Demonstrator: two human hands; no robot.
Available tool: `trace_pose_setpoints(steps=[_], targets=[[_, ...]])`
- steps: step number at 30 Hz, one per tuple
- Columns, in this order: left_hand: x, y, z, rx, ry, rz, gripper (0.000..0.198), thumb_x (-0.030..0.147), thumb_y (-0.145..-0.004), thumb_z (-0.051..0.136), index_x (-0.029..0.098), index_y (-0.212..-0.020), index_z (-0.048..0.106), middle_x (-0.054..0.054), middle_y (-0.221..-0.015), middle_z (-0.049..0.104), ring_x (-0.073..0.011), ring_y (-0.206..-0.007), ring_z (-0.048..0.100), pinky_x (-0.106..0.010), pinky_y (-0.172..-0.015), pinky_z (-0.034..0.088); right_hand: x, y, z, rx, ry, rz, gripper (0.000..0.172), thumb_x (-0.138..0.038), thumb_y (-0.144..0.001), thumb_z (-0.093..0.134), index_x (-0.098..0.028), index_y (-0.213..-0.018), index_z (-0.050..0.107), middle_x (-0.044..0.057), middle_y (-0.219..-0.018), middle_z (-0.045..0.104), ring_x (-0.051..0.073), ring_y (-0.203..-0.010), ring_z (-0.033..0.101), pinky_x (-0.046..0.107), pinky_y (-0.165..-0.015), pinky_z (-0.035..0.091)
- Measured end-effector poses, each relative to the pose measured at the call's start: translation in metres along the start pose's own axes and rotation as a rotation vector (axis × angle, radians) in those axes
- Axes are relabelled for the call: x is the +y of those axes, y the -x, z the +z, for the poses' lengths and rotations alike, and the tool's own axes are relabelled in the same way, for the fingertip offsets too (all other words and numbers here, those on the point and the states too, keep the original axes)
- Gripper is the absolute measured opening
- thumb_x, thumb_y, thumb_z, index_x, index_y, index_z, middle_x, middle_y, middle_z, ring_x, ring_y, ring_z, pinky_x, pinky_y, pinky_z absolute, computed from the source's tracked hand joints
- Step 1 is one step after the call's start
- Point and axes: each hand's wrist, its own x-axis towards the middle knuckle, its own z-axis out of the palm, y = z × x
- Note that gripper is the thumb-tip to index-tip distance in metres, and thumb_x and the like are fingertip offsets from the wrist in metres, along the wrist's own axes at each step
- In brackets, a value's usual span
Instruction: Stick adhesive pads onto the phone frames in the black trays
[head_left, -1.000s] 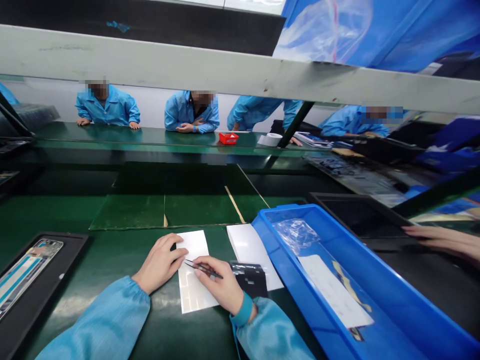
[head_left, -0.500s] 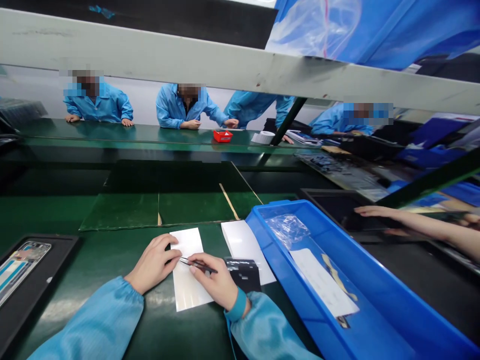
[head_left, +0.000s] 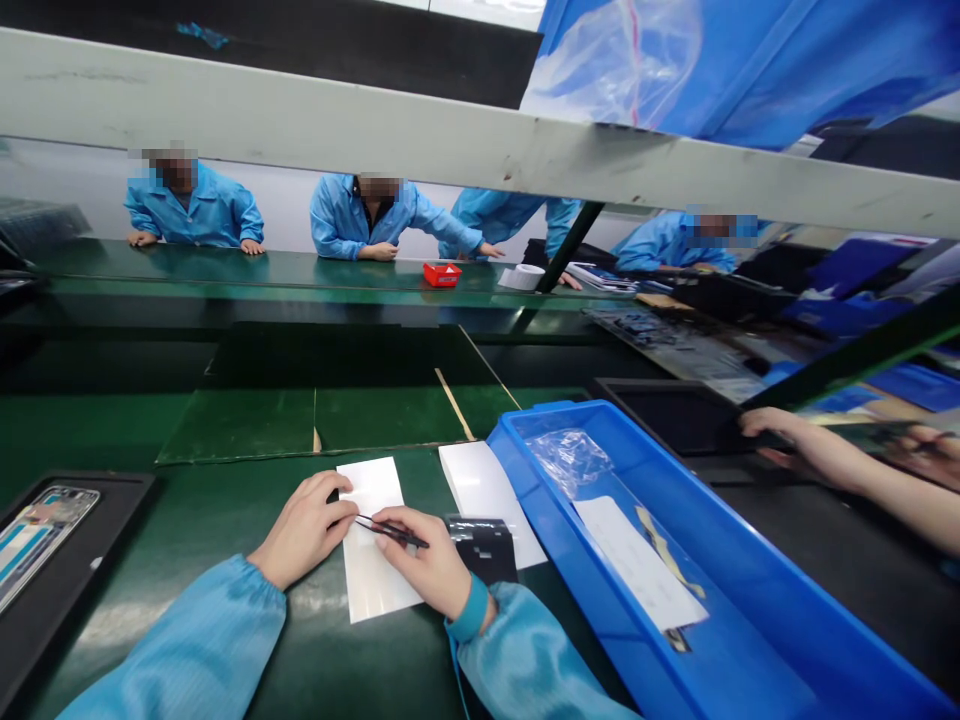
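A white sheet (head_left: pixel 373 560) lies on the green mat in front of me. My left hand (head_left: pixel 304 525) rests on the sheet's left edge, fingers curled and pressing it down. My right hand (head_left: pixel 427 565) is closed on dark tweezers (head_left: pixel 390 530), whose tips point left onto the sheet near my left fingers. A second white sheet (head_left: pixel 487 495) lies just to the right, with a small black part (head_left: pixel 484 545) on its lower edge, beside my right wrist.
A blue bin (head_left: pixel 750 640) with a plastic bag and paper strips stands at the right. A black tray (head_left: pixel 75 560) holding a phone frame (head_left: pixel 37 530) sits at the left. A co-worker's hand (head_left: pixel 795 445) reaches over a black tray at the right. Several people in blue coats sit across the far bench.
My hands and the tweezers have hardly moved on the sheet. The co-worker's hand at the right has shifted over the black tray. Across the bench, a person has stretched an arm out.
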Motion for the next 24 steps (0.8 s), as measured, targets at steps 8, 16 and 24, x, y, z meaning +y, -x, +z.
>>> trace_pose_setpoints(steps=[8,16,24], targets=[[-0.002,-0.001,0.000,0.026,0.035,-0.033,0.016,0.021,-0.094,0.055,0.022,-0.096,0.070,-0.008,-0.112,0.061,-0.0227,-0.108,0.056,-0.040,-0.092,0.050,-0.002,-0.001,-0.001,-0.007,0.020,0.025,0.022,-0.029,-0.087,0.066,-0.019,-0.105,0.071,0.006,-0.095,0.076,0.020,-0.085,0.071,0.032,-0.080,0.058],[0.003,-0.006,-0.006,0.013,0.023,-0.070,0.015,0.025,-0.091,0.059,0.022,-0.092,0.074,-0.007,-0.108,0.064,-0.0208,-0.107,0.057,-0.036,-0.092,0.048,0.005,-0.004,-0.007,-0.027,0.089,0.039,0.031,-0.044,-0.089,0.064,-0.020,-0.107,0.072,0.010,-0.110,0.075,0.028,-0.102,0.071,0.041,-0.096,0.056],[-0.001,-0.009,-0.003,-0.002,-0.008,-0.073,0.017,0.027,-0.092,0.057,0.021,-0.093,0.073,-0.006,-0.108,0.066,-0.0195,-0.105,0.057,-0.033,-0.088,0.046,0.013,-0.007,-0.010,-0.040,0.129,0.097,0.041,-0.053,-0.090,0.060,-0.021,-0.112,0.071,0.009,-0.108,0.076,0.027,-0.098,0.072,0.037,-0.095,0.057]])
